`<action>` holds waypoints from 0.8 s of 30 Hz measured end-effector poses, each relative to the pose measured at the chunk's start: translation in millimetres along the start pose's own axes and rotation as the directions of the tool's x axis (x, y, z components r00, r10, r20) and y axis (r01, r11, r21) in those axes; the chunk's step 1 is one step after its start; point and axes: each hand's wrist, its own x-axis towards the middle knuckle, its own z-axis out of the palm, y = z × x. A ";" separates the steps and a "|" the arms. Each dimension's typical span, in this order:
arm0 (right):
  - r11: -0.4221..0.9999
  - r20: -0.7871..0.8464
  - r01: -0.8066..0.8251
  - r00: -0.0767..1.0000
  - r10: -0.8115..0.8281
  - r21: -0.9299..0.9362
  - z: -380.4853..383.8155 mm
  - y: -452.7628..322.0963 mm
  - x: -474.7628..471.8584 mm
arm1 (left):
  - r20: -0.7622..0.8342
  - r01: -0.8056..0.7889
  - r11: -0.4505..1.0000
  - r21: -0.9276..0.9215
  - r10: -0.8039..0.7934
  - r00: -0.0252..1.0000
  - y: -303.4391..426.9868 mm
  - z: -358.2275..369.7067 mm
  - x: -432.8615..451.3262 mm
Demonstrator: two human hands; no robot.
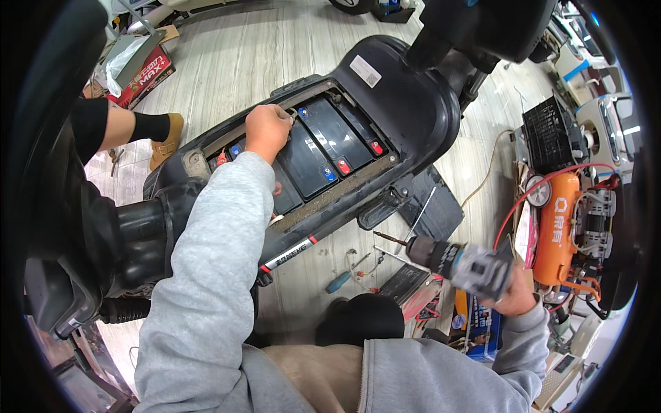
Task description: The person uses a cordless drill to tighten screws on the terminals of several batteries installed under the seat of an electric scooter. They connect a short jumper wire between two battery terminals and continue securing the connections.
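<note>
My left hand (267,131) reaches into the open battery compartment (356,178) of a black electric scooter. Its fingertips pinch something small near a blue-capped terminal (302,113); the piece is mostly hidden, perhaps a cable end. Several black batteries (338,135) sit side by side in the compartment, with blue and red terminal covers. My right hand (516,294) grips a cordless drill driver (472,266), held off the scooter's near side. A long bit (390,238) in its chuck points left, clear of the batteries.
A blue-handled screwdriver (338,282) and loose cables (361,273) lie on the floor near my knee. An orange air compressor (555,227) with a red hose stands at right. Another person's leg (121,126) is beyond the scooter at left, near a red box (150,75).
</note>
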 end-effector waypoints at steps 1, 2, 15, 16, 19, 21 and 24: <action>0.999 -0.098 0.035 0.995 -0.034 0.005 -5.0 -13.7 0.7 | -0.013 -0.010 1.000 -0.006 0.010 1.000 -0.6 1.0 -0.1; 0.990 -0.164 -0.047 0.984 0.068 0.130 -9.9 -28.3 1.7 | -0.028 -0.020 1.000 -0.010 0.020 0.999 -1.2 2.3 -0.4; 0.995 -0.086 0.075 0.994 -0.070 0.061 -20.0 -124.6 218.8 | -0.144 -0.109 0.994 0.019 0.111 0.983 -10.0 10.9 -3.0; 0.998 -0.082 0.056 0.995 -0.054 0.021 -17.6 -131.0 237.5 | -0.137 -0.109 0.994 0.026 0.111 0.984 -9.1 9.7 -3.8; 0.998 -0.005 -0.049 0.999 0.050 0.037 -13.5 -147.1 274.2 | -0.073 -0.032 0.999 -0.041 0.029 0.997 -4.2 5.9 -5.3; 0.994 0.037 -0.111 0.993 0.110 0.020 -9.9 -154.8 288.5 | -0.061 -0.014 0.999 -0.050 0.011 0.998 -1.7 3.6 -5.7; 0.993 0.022 -0.115 0.993 0.115 -0.009 -4.3 -161.4 299.2 | -0.058 0.001 0.999 -0.049 -0.004 0.998 -1.5 3.8 -5.6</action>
